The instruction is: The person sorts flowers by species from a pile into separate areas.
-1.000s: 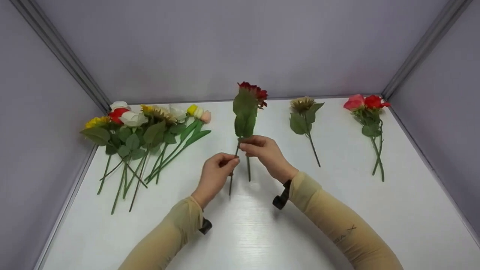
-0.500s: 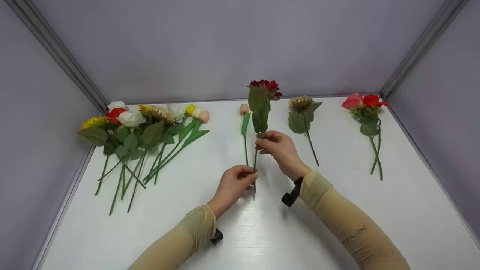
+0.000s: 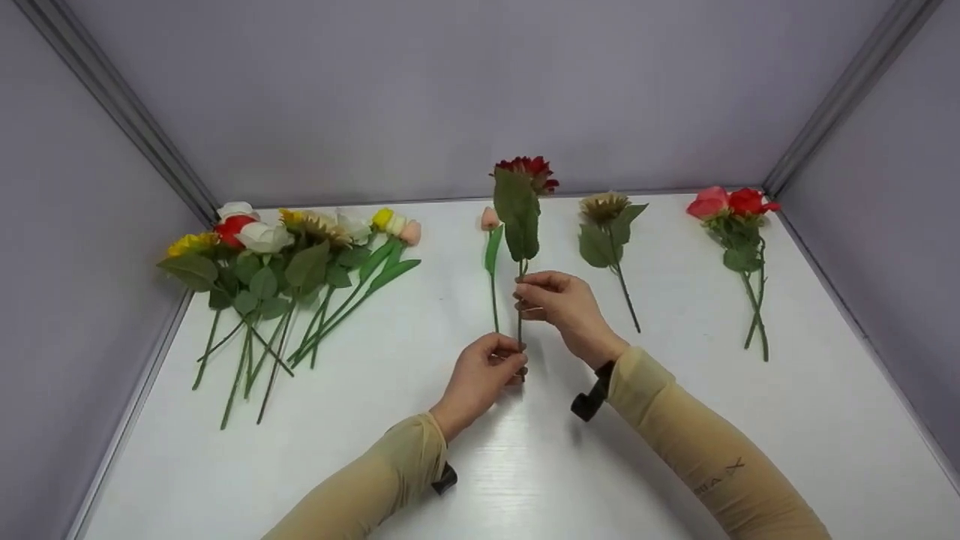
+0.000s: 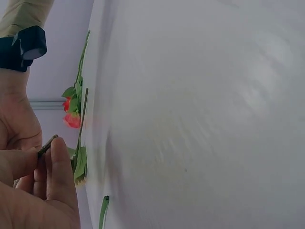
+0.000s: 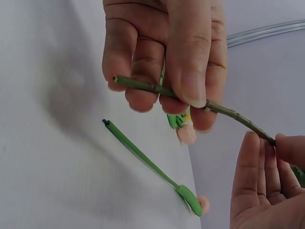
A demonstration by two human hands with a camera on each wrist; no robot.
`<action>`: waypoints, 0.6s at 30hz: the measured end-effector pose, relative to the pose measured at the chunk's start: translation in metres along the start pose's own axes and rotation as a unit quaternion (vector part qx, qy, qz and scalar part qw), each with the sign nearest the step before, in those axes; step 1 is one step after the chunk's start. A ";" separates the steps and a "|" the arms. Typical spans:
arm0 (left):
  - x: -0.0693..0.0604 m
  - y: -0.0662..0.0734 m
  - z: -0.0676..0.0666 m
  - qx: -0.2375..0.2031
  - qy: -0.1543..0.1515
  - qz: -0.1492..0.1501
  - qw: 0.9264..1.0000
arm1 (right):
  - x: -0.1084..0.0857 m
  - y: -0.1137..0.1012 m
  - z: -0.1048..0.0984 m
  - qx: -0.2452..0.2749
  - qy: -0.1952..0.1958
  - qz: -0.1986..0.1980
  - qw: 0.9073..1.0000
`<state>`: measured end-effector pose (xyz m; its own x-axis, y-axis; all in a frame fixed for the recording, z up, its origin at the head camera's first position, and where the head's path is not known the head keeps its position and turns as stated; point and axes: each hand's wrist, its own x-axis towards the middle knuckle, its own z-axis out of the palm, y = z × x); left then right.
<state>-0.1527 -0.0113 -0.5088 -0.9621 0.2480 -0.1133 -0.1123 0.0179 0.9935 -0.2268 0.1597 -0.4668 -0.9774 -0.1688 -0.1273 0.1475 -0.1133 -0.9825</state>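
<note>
A dark red flower [image 3: 534,174] with broad green leaves stands nearly upright above the table. My left hand [image 3: 480,379] pinches its brown-green stem near the bottom end. Higher up, just under the leaves, my right hand [image 3: 566,307] grips the same stem between thumb and fingers. The right wrist view shows the stem [image 5: 233,114] running from one hand to the other, its cut end sticking out past the left fingers. Beside it on the table lies one pink tulip [image 3: 490,219], its lower stem end close to my left hand.
At left lies a pile of white, red and yellow flowers [image 3: 262,262] with several tulips [image 3: 397,225]. A beige sunflower-like flower [image 3: 604,210] lies right of my hands. Two roses [image 3: 727,202], pink and red, lie farther right. Grey walls [image 3: 480,90] border the white table [image 3: 510,480].
Both hands have moved right and slightly down with the red flower, which now stands more upright. The pink tulip behind it has come into view.
</note>
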 end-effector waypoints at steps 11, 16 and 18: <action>0.000 0.011 0.027 0.222 -0.086 0.081 0.968 | 0.007 -0.014 -0.053 -0.042 0.064 0.002 0.997; -0.007 0.015 0.040 0.464 -0.150 0.214 0.847 | 0.017 -0.030 -0.103 -0.082 0.119 0.008 0.990; -0.008 0.016 0.045 0.535 -0.169 0.264 0.785 | 0.020 -0.036 -0.125 -0.100 0.142 0.014 0.985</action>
<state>-0.1359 0.0308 -0.4921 -0.6637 0.7334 0.1472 0.7261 0.5844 0.3624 -0.2704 0.2832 -0.4507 -0.9803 0.1156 -0.1604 0.1710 0.0879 -0.9813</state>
